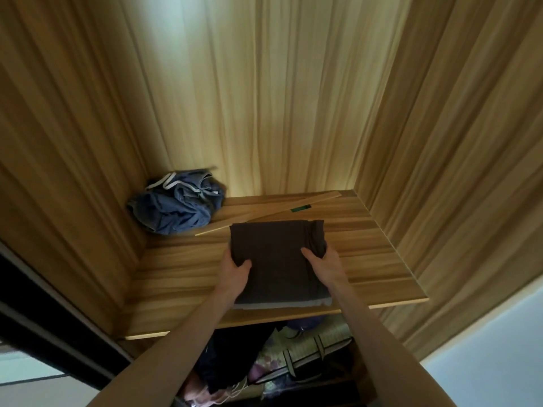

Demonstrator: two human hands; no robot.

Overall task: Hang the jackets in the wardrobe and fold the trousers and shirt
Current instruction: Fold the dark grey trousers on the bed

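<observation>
Both hands are held on a folded dark garment [279, 262] that lies flat on a wooden shelf [382, 259] inside the wardrobe: the left hand [235, 273] grips its left edge, thumb on top and fingers tucked beneath, and the right hand [321, 261] grips the right edge in the same way, with a bunched fold of cloth caught under the thumb. The garment is seen as a neat dark brown-grey rectangle, with a paler grey layer showing along its near edge, which reaches about to the front lip of the shelf. Whether it is the shirt or the trousers cannot be told. At the back left corner of the shelf a crumpled blue garment [176, 205] with white cords is heaped against the side wall, well apart from the folded one. A thin wooden strip [264, 214] with a small green mark is laid slantwise across the shelf behind the folded garment, its near end between the two garments. The wardrobe walls are wood-grained and brightly lit at the back. Below the shelf, between the forearms, dark clothing, a patterned bag [311, 351] with straps and some pale cords are partly seen, but they are dim, cut off by the arms and hard to make out.
</observation>
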